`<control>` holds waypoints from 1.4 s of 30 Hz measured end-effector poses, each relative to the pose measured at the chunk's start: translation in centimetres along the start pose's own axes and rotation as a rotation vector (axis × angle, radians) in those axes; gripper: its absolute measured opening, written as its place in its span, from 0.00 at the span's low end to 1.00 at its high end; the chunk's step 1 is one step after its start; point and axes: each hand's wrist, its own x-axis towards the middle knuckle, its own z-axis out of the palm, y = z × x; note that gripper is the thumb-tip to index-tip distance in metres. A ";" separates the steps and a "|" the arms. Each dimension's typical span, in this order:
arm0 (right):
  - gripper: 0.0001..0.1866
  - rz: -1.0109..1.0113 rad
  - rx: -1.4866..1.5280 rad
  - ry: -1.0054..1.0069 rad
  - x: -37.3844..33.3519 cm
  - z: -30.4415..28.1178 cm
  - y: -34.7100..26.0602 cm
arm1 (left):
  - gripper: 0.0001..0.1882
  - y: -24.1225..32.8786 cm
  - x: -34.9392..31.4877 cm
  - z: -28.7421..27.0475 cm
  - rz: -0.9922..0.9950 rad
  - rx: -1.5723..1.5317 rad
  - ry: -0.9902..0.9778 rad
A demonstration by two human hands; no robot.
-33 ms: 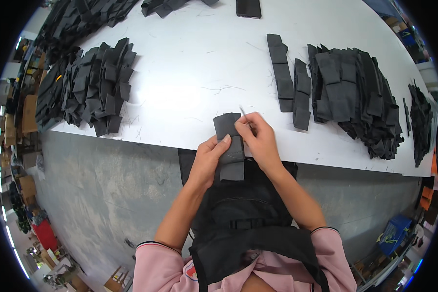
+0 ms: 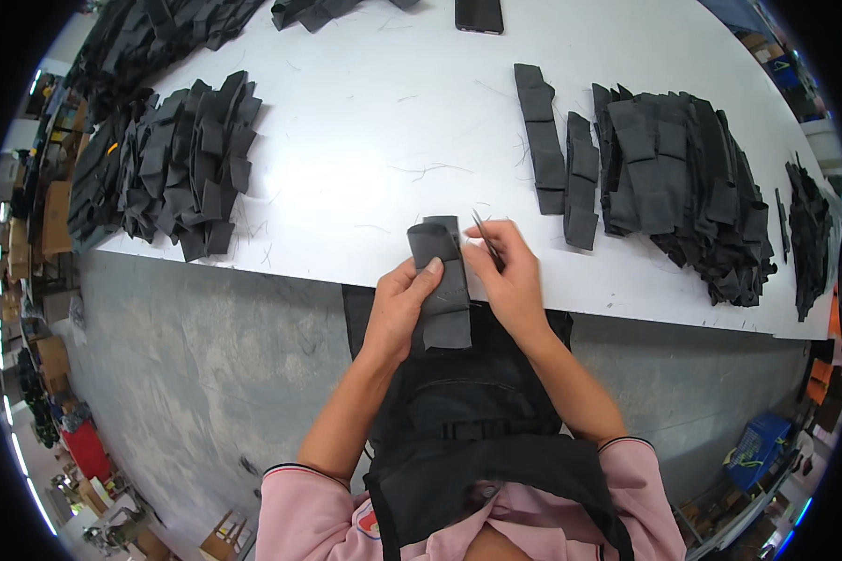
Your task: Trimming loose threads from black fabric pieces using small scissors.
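Note:
My left hand grips a dark grey fabric strip at the table's near edge, thumb pressed on top. The strip is made of stacked, folded panels. Its far end has a flap curled up, and a second layer shows behind. Loose threads lie on its surface. Just right of the strip, my right hand is closed around slim, pointed metal thread snips, tips pointing away from me. The hand is slightly apart from the fabric. Two similar strips, a longer one and a shorter one, lie farther right.
Piles of dark fabric strips sit on the white table: a left pile, a right pile and others at the far left and far right edges. A black phone lies at the back. Thread scraps are scattered about.
My right hand has drawn back a little to the right from the strip, and the snips have turned. The strip's far end has curled over, showing the layer behind.

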 end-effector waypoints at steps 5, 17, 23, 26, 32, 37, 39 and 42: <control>0.16 -0.043 -0.230 -0.065 -3.9 -3.2 -1.6 | 0.12 0.9 -0.2 0.1 0.137 0.032 0.070; 0.13 -0.402 -0.648 -0.168 -3.9 -3.6 -3.5 | 0.11 1.7 -1.3 0.6 0.200 0.111 0.073; 0.12 -0.548 -0.806 -0.175 -4.3 -3.6 -3.3 | 0.12 1.7 -1.4 0.6 0.216 0.156 0.079; 0.12 -0.376 -0.559 -0.092 -4.5 -3.6 -2.9 | 0.12 1.9 -1.4 0.7 0.217 0.172 0.081; 0.11 -0.408 -0.625 -0.154 -4.3 -3.5 -3.7 | 0.12 2.0 -1.4 0.4 0.224 0.210 0.086; 0.12 -0.478 -0.741 -0.225 -4.1 -3.2 -4.0 | 0.12 2.1 -1.4 0.5 0.204 0.230 0.065; 0.12 -0.512 -0.740 -0.240 -3.8 -3.0 -4.0 | 0.12 2.1 -1.3 0.4 0.197 0.240 0.051; 0.12 -0.539 -0.736 -0.273 -3.6 -3.0 -4.0 | 0.12 2.0 -1.3 0.2 0.202 0.244 0.035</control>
